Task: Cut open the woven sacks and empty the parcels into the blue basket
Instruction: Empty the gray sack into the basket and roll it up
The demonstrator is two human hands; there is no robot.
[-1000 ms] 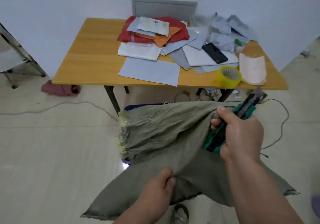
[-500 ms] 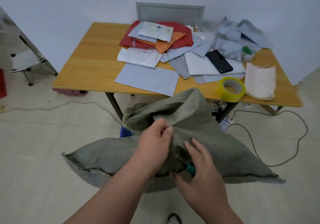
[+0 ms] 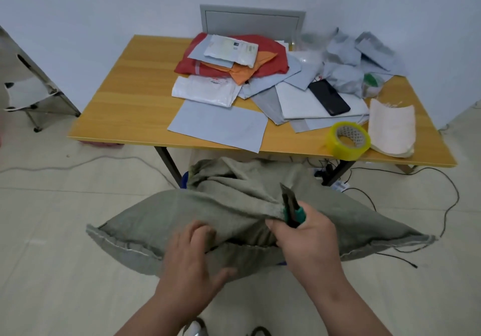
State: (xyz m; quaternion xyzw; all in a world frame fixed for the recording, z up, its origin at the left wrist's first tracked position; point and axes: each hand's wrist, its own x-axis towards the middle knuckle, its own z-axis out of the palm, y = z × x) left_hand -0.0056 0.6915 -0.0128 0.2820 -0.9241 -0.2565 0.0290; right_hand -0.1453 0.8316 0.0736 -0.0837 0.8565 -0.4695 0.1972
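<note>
A grey-green woven sack (image 3: 161, 216) lies bulging in front of me, below the table's front edge. My left hand (image 3: 191, 255) rests flat on the sack's near side, fingers spread. My right hand (image 3: 309, 234) grips a green and black utility knife (image 3: 292, 207), which points up and away at a fold of the sack; a dark slit shows between my hands. Only a sliver of the blue basket (image 3: 184, 179) peeks out behind the sack, under the table. No parcels from the sack are visible.
The wooden table (image 3: 125, 96) carries a heap of mailers and envelopes (image 3: 234, 60), a black phone (image 3: 329, 97), a yellow tape roll (image 3: 347, 140) and a stack of paper (image 3: 391, 127). Cables (image 3: 442, 187) trail on the floor to the right. A folding stool (image 3: 31, 96) stands left.
My right hand has come up from under the sack with the knife now showing. My left hand let go of the pinched fold and lies flat on the sack.
</note>
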